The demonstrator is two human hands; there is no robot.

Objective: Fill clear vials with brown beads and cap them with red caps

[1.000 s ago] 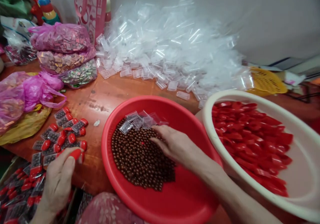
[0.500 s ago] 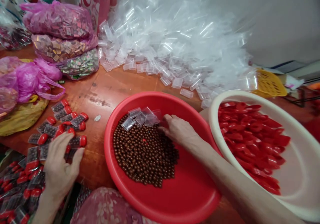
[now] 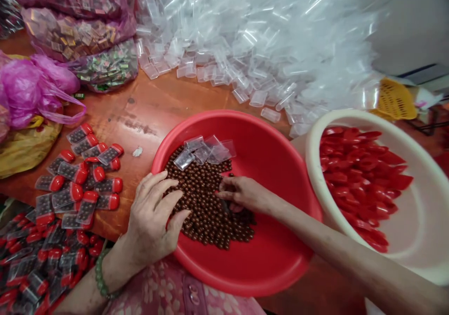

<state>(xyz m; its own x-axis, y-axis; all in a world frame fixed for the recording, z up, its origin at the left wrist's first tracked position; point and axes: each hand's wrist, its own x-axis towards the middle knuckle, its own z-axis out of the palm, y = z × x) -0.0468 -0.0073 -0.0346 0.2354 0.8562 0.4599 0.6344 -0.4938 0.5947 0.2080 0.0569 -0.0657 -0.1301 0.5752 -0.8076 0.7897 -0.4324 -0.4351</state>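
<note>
A red basin point(image 3: 280, 174) holds a heap of small, shiny brown balls point(image 3: 203, 212). Several clear plastic cases point(image 3: 201, 154) lie on the heap's far side. My right hand point(image 3: 242, 193) is down among the balls with curled fingers; a see-through edge beneath them looks like a clear plastic case, mostly hidden. Over the basin's left rim, my left hand point(image 3: 157, 212) has its fingers apart and holds nothing. To its left on the table are several filled cases with red caps point(image 3: 87, 207), brown balls showing inside.
A white basin point(image 3: 312, 160) of red plastic caps point(image 3: 361, 179) stands at the right. Behind is a big pile of clear cases point(image 3: 252, 48). Bags of small pieces point(image 3: 73, 34) sit at the back left, and more filled cases point(image 3: 45, 263) lie at the lower left. A yellow basket point(image 3: 396, 99) is at the far right.
My left hand has moved right, from the filled cases to the red basin's rim. My right hand has moved from beside the clear cases into the brown balls. The view has shifted slightly.
</note>
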